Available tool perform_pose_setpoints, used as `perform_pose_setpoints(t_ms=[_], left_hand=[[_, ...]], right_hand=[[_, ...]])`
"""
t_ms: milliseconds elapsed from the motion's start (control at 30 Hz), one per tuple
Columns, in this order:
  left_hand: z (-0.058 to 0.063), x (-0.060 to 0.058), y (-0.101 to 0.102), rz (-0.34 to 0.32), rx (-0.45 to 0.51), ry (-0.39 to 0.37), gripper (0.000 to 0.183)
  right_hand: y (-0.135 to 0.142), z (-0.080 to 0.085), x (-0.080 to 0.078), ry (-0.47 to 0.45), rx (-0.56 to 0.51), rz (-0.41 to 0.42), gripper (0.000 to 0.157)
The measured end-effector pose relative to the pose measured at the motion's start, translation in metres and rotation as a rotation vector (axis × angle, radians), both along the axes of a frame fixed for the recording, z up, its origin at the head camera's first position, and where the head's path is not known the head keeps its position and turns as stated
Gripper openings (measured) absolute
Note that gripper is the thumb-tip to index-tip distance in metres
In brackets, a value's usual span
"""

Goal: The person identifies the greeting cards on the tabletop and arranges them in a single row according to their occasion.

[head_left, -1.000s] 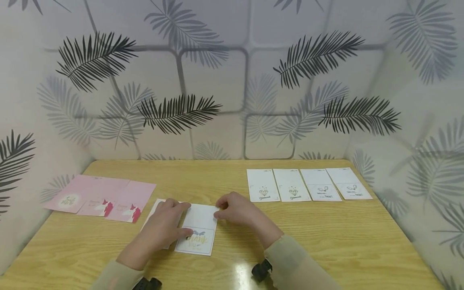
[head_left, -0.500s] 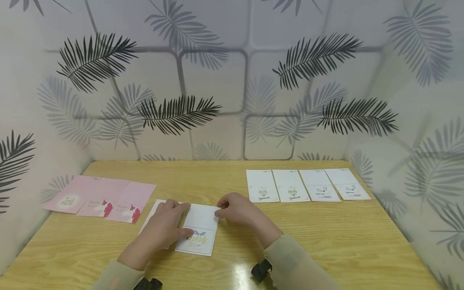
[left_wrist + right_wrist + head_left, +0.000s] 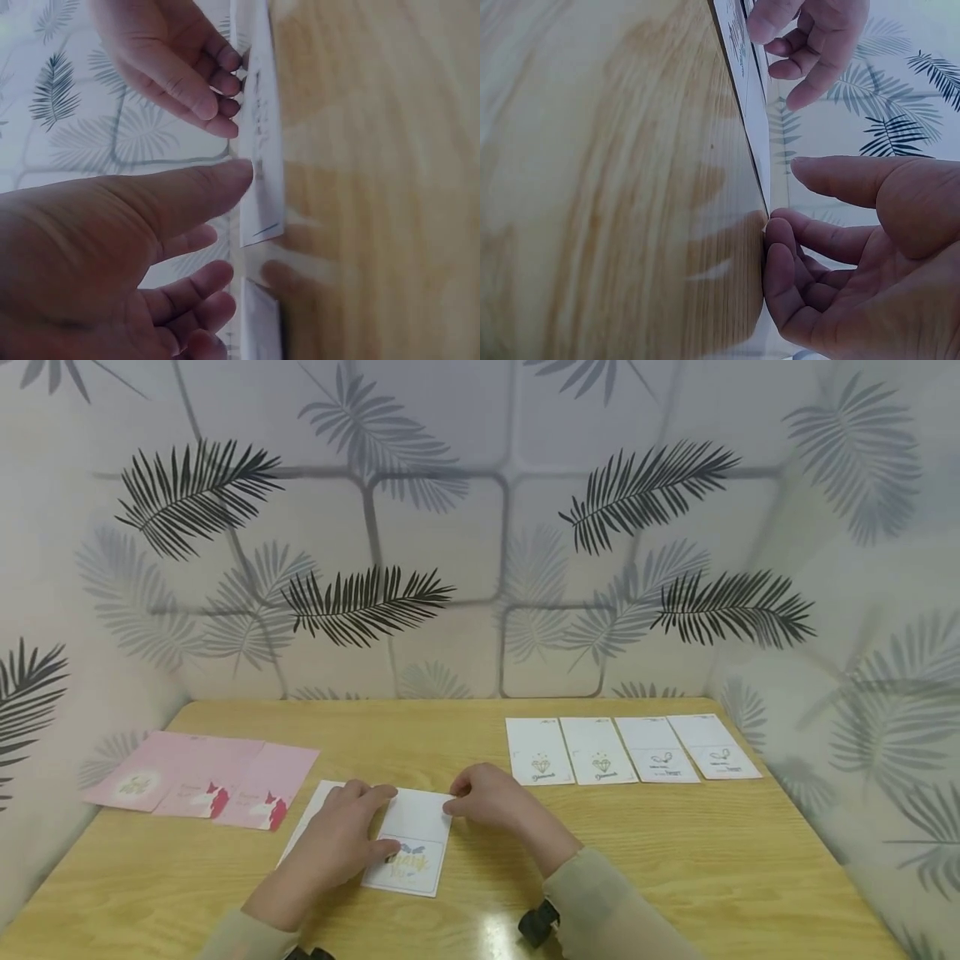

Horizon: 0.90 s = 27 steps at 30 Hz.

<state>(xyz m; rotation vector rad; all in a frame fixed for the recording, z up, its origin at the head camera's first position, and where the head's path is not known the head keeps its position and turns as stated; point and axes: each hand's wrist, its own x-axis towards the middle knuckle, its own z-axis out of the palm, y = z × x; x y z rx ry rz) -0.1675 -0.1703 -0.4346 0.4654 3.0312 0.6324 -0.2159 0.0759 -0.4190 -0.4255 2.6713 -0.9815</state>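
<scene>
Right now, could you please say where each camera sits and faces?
Head: on the head, facing forward and down at the table; left hand, right hand and sleeves show.
Left wrist: on that wrist, facing its hand and the card; both hands show.
Right wrist: likewise, from the other side; both hands show.
Both wrist views share the card and backdrop.

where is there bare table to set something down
Biggest: the table right of the right hand, in front of the four white cards. Another: the back middle, between those and the pink cards. Crowded: around the thank-you card, left hand on it.
</scene>
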Motion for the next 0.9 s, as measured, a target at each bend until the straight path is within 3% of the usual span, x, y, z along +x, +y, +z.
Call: perform_pose_setpoints(t_ms=[233, 367, 767, 900], left_hand=[[0.007, 0.001, -0.014, -0.104, -0.015, -0.031, 0.09], [0.005, 0.004, -0.016, -0.154, -0.02, -0.019, 0.092], [0.003, 0.006, -0.014, -0.137, -0.007, -0.028, 0.09], [0.005, 0.007, -0.013, -0.115, -0.024, -0.043, 0.09]], right_hand=[[0.0, 0.003, 0.001, -0.001, 0.008, -0.004, 0.026], [0.0, 0.005, 0.0, -0.008, 0.013, 0.011, 0.025], [0.0, 0.003, -0.003, -0.042, -0.015, 0.021, 0.016], [0.002, 0.005, 0.0, -0.058, -0.063, -0.016, 0.028]])
